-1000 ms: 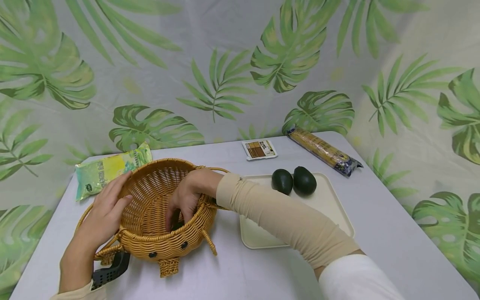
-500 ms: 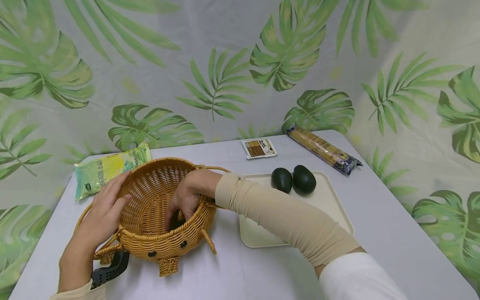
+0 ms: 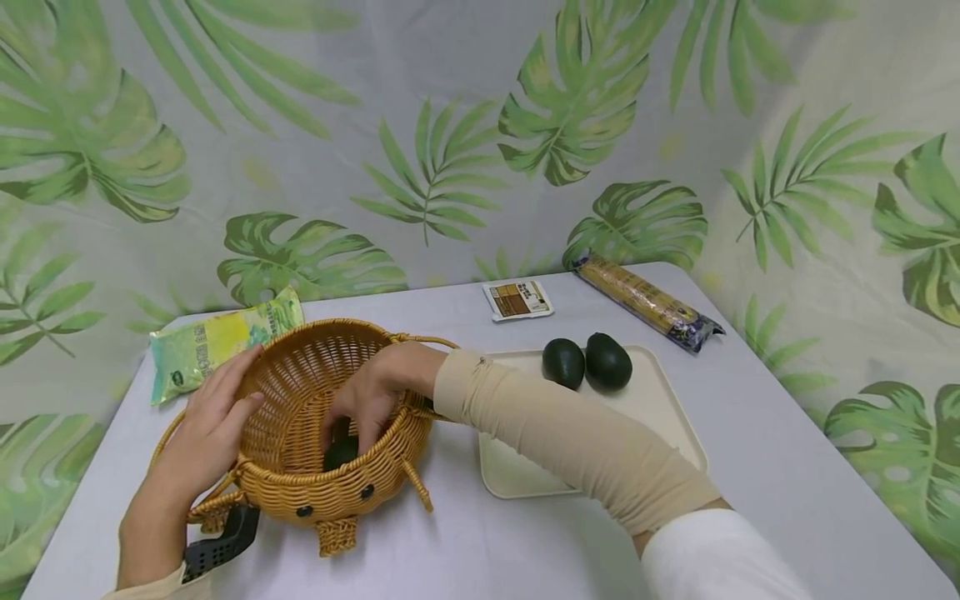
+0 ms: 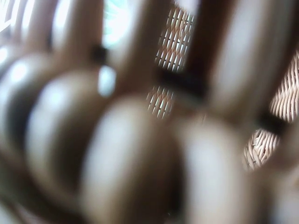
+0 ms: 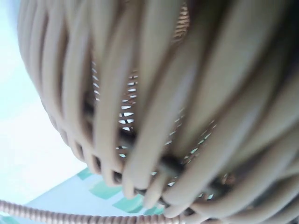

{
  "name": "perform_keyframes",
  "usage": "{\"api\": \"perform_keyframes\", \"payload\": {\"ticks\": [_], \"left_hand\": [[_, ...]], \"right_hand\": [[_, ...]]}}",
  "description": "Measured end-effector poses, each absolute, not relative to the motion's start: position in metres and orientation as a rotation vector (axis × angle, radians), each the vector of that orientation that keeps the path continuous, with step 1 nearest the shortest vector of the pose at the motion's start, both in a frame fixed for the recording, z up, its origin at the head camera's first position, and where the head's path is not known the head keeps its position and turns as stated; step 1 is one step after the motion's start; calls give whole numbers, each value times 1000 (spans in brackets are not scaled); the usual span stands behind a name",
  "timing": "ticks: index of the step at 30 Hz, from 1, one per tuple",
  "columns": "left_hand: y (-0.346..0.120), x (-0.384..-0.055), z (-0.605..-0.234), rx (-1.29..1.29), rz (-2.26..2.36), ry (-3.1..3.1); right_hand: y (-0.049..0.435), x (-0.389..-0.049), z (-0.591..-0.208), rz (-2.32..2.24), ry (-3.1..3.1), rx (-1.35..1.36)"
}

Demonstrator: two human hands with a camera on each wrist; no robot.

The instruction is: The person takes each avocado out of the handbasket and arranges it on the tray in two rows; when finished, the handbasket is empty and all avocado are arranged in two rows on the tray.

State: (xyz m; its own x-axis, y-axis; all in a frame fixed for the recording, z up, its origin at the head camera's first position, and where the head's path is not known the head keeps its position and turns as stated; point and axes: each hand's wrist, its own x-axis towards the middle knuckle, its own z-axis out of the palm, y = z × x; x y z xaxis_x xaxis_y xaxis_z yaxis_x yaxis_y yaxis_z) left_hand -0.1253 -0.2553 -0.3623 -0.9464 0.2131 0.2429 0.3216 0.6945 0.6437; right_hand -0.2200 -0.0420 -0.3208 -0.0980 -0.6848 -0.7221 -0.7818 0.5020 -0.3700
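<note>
A brown wicker basket [image 3: 300,417] with black button eyes sits at the left front of the table. Against its left rim lies my left hand [image 3: 206,433], fingers fairly straight and thumb by the opening. My right hand [image 3: 367,400] reaches inside over the right rim. Its fingers straddle a dark green avocado [image 3: 341,454] low in the basket, whose lower part is hidden by the front wall. Both wrist views are filled with close, blurred wicker weave [image 4: 131,154], and neither hand shows there. Two more avocados [image 3: 609,362] rest on a cream tray [image 3: 525,487].
Behind the basket on the left lies a green and yellow bag [image 3: 202,350]. A small white and brown packet [image 3: 519,300] is at the back. A long pack of noodles [image 3: 645,300] lies at the back right. A patterned cloth hangs behind the table.
Inside the basket, my right hand's fingers have spread and shifted slightly left, and more of the avocado shows. My left hand and the basket stay where they were.
</note>
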Motion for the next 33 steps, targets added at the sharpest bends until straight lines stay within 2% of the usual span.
{"api": "perform_keyframes", "payload": {"ticks": [10, 33], "left_hand": [[-253, -124, -365, -417, -1090, -2765], [-257, -125, -362, -420, -1066, -2762]], "right_hand": [[-33, -224, -318, -108, 1897, -1321], [-1, -221, -281, -746, 2035, -1361]]}}
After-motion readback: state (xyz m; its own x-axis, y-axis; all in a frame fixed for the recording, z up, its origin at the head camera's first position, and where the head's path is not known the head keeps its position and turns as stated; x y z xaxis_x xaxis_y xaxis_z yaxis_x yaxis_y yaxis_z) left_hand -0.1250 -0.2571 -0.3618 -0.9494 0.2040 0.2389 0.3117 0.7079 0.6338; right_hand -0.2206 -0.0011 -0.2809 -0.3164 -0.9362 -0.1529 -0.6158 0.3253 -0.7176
